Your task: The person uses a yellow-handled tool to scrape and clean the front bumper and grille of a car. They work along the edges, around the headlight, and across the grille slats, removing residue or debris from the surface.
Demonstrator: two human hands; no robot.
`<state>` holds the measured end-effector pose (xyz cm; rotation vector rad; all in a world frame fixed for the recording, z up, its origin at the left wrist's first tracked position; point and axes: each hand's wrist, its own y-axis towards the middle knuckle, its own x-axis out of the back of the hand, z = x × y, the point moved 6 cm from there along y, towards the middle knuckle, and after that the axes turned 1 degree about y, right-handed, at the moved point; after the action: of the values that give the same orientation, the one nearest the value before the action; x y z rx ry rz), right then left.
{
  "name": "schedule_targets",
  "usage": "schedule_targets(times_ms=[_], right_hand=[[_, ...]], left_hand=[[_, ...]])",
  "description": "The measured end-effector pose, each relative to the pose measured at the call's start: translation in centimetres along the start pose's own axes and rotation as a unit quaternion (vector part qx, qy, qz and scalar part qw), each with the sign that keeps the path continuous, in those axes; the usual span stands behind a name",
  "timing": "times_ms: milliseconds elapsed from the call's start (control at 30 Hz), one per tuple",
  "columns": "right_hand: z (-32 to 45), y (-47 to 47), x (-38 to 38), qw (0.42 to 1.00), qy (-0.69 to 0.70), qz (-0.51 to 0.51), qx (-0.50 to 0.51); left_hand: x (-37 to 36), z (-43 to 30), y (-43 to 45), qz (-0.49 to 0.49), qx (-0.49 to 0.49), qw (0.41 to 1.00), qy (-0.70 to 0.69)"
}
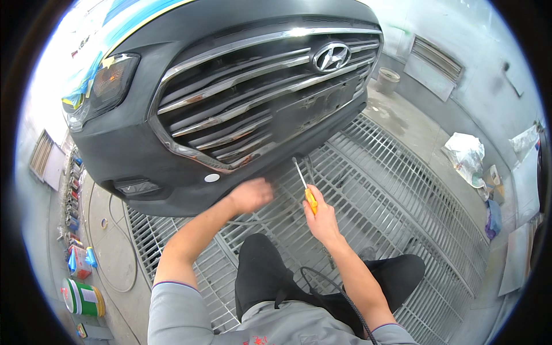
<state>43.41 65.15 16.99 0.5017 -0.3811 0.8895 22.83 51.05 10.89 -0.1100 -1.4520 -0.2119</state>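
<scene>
In front of me is a car's dark, matte front bumper (181, 200) with a chrome-barred grille (241, 103) and a Hyundai emblem (331, 57). My right hand (322, 217) grips a screwdriver by its yellow handle (310, 201); the metal shaft points up towards the bumper's lower edge, apart from my left hand. Blurred, my left hand (253, 195) is at the bumper's lower edge with its fingers bent; whether it holds or touches anything cannot be told. A white round spot (211, 178) is on the bumper, left of that hand. Blue masking film (125, 21) covers the area above the headlight (113, 82).
Metal floor grating (401, 207) lies beneath me, with a hose (125, 241) on the floor at left. Cans and a green bucket (82, 297) line the left wall. At right are a bucket (388, 79) and crumpled white plastic sheeting (465, 155). A braided cord (345, 297) crosses my lap.
</scene>
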Motion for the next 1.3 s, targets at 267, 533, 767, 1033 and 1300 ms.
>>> schedule_targets(times_ms=[267,533,767,1033,1300], right_hand=[[10.1,-4.0,-8.7,0.973,0.012,0.122,0.196],[6.2,-2.5,-13.8,0.977,-0.035,0.122,0.174],[2.3,-0.7,-13.0,0.987,-0.059,0.096,0.116],[1.6,1.5,-11.3,0.994,-0.056,0.072,0.051],[-1.5,3.4,-8.8,0.997,-0.064,0.019,0.042]], left_hand=[[-8.0,-9.9,-11.7,0.017,0.388,0.886,-0.253],[-10.6,-19.7,-13.6,-0.087,0.32,0.893,-0.304],[-12.2,-21.1,-14.2,-0.122,0.381,0.864,-0.306],[-13.1,-20.6,-14.2,-0.124,0.365,0.877,-0.287],[-6.5,-12.5,-9.9,-0.092,0.324,0.932,-0.138]])
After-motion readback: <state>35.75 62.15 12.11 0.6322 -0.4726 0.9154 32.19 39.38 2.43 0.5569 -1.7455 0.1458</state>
